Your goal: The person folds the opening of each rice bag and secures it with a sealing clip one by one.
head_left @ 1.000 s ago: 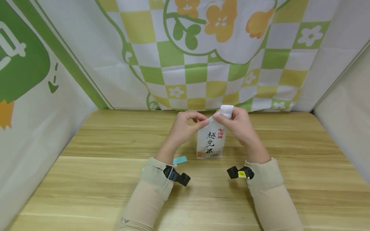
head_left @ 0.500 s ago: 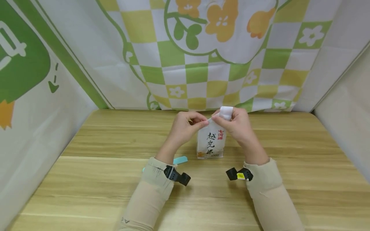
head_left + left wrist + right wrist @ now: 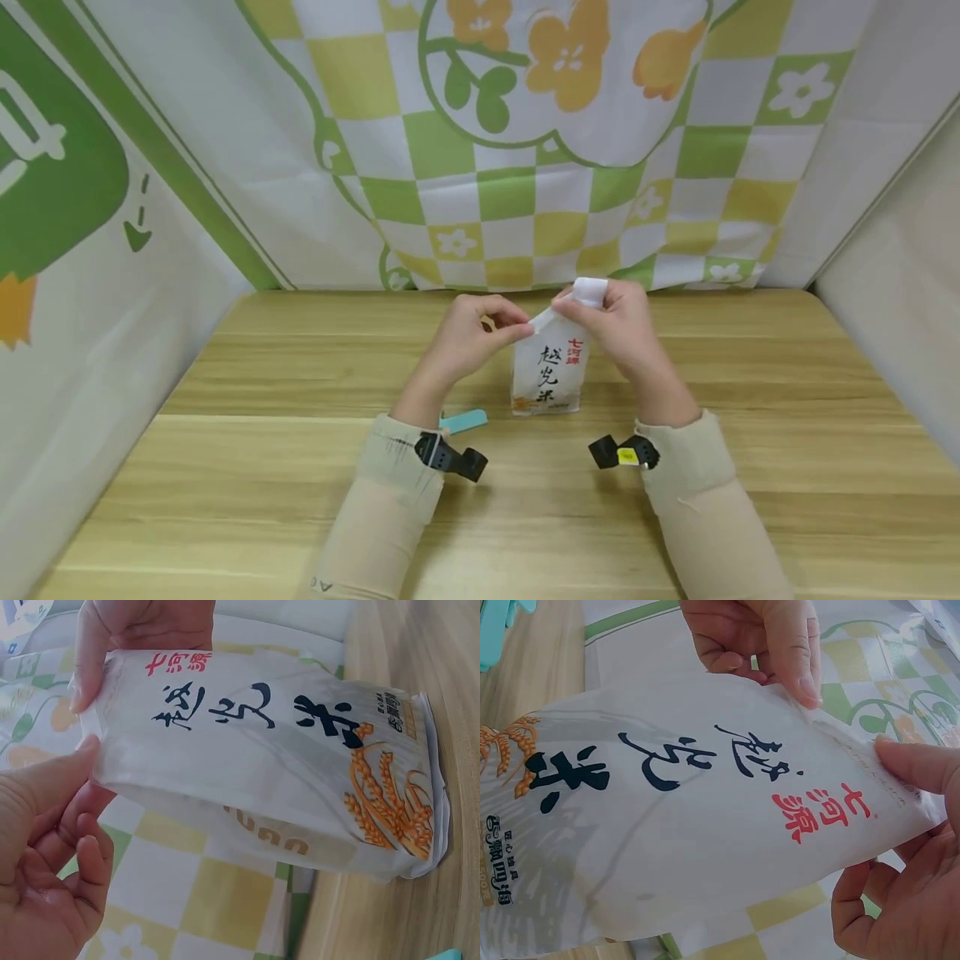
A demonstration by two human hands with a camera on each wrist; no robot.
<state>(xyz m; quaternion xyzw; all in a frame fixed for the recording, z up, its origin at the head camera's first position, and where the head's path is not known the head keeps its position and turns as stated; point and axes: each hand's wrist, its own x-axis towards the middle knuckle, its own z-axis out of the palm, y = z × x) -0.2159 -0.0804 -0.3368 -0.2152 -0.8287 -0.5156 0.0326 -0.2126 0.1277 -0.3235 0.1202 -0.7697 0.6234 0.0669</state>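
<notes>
A white rice bag (image 3: 551, 371), printed with black and red characters, stands upright on the wooden table. My left hand (image 3: 476, 337) pinches its top left corner between thumb and fingers. At the top right, my right hand (image 3: 618, 325) pinches the same edge, and a white end of the bag's top (image 3: 590, 290) sticks up above its thumb. Between the two hands the top edge runs as a narrow folded band, sloping down to the left. Orange wheat ears (image 3: 390, 795) show near the bag's base in the left wrist view.
A teal plastic strip (image 3: 465, 421) lies on the table (image 3: 300, 500), partly hidden behind the left wrist. Black wrist cameras (image 3: 453, 457) sit on both sleeves. A green and yellow checked cloth (image 3: 510, 200) hangs at the table's back edge.
My left hand has shifted slightly left and down along the bag's top, so more of the white folded edge shows between the hands. The right hand stays nearly in place.
</notes>
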